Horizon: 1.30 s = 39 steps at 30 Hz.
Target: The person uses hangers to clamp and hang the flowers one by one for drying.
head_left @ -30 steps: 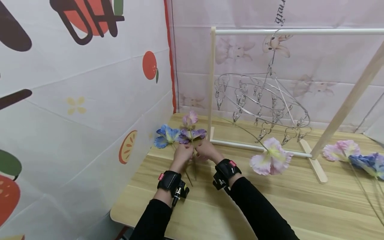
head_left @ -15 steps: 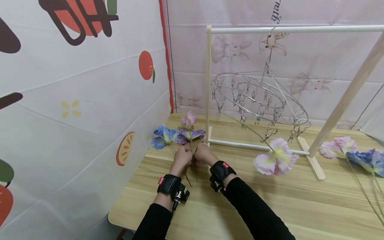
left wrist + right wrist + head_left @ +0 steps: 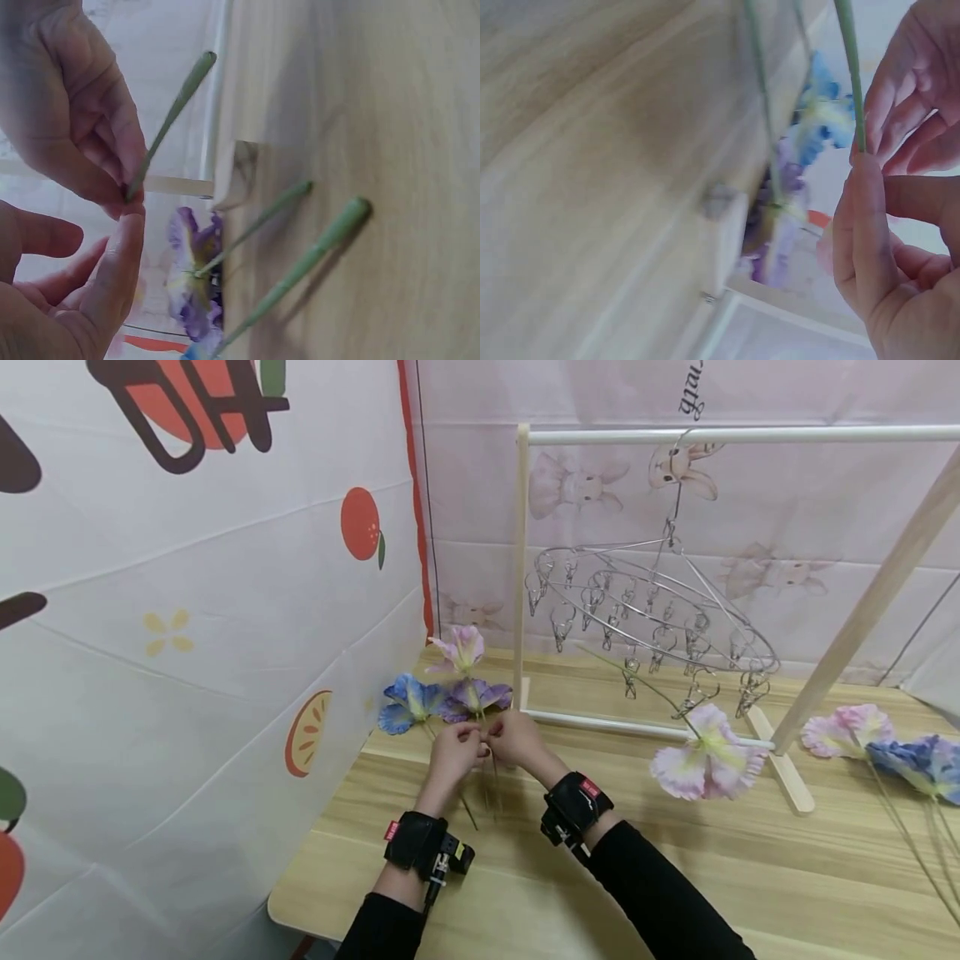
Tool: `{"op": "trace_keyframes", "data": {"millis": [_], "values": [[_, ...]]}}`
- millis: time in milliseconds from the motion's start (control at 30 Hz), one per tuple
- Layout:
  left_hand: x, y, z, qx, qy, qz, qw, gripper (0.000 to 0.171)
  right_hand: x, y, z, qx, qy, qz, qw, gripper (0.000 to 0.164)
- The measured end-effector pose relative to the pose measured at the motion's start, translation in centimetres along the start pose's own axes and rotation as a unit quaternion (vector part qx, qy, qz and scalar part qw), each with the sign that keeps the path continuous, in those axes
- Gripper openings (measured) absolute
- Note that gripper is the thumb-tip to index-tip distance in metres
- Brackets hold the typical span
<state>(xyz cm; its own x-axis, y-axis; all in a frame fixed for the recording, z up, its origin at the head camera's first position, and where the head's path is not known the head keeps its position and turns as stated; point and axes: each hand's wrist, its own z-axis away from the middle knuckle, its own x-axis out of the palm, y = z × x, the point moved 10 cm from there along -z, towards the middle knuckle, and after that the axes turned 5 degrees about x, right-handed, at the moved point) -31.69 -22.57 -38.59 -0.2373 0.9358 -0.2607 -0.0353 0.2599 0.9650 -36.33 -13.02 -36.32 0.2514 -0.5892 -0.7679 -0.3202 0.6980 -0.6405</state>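
Observation:
In the head view, a pink artificial flower (image 3: 461, 647) stands above a purple flower (image 3: 474, 697) and a blue flower (image 3: 408, 700) on the table. My right hand (image 3: 517, 739) pinches a green stem, apparently the pink flower's, between thumb and forefinger. My left hand (image 3: 453, 756) is close beside it. In the left wrist view, the left index fingertip touches where the stem (image 3: 172, 116) is pinched, while the left thumb (image 3: 49, 232) is apart from it. The stem (image 3: 851, 67) runs down to the right fingertips in the right wrist view.
A wire clip hanger (image 3: 652, 602) hangs from the white top bar (image 3: 750, 435) of a wooden stand. From one of its clips hangs a pale pink flower (image 3: 705, 760). More pink (image 3: 847, 731) and blue flowers (image 3: 915, 760) lie at the right. A fabric wall (image 3: 225, 568) borders the left.
The hands move slightly down, then back up and closer to the flowers. The pink flower rises and tilts above the purple one. The clip hanger swings with its hanging flower shifting right.

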Motion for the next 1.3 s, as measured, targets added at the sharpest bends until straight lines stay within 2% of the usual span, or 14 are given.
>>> {"op": "trace_keyframes", "data": {"millis": [133,300,467,767,900,1000,1067,1133,1200,1300], "values": [[-0.6,0.8,0.6,0.01,0.016,0.036,0.9992,0.028,-1.3,-1.3,1.9,-0.025,0.027,-0.002,0.999,0.012],[-1.5,1.9,1.3,0.027,0.043,0.064,0.9966,0.027,-2.4,-2.8,4.6,-0.06,0.045,-0.003,0.997,0.007],[-1.5,2.6,1.7,0.037,0.05,0.097,0.9933,0.026,-3.4,-3.6,6.8,-0.088,0.081,0.026,0.993,0.004],[-0.9,3.0,2.4,0.055,0.046,0.122,0.9899,0.026,-4.0,-3.3,8.3,-0.078,0.07,0.011,0.994,0.005],[-1.2,3.2,3.1,0.05,0.051,0.133,0.9886,0.025,-4.8,-4.0,9.1,-0.112,0.091,0.015,0.989,0.005],[-1.4,3.3,4.1,0.04,0.041,0.139,0.9887,0.026,-6.2,-5.1,9.7,-0.175,0.141,0.013,0.974,0.007],[-1.5,3.4,4.8,0.035,0.031,0.141,0.9889,0.026,-7.1,-6.0,10.1,-0.231,0.18,0.028,0.956,0.009],[-1.5,3.6,5.6,0.035,0.016,0.144,0.9888,0.027,-7.7,-6.8,10.5,-0.285,0.211,0.053,0.933,0.014],[-1.4,3.9,6.4,0.038,0.007,0.143,0.989,0.026,-7.9,-7.5,10.7,-0.327,0.229,0.078,0.913,0.019],[-0.9,4.2,7.2,0.044,-0.012,0.144,0.9885,0.024,-7.9,-8.0,10.6,-0.362,0.239,0.1,0.895,0.022]]}}
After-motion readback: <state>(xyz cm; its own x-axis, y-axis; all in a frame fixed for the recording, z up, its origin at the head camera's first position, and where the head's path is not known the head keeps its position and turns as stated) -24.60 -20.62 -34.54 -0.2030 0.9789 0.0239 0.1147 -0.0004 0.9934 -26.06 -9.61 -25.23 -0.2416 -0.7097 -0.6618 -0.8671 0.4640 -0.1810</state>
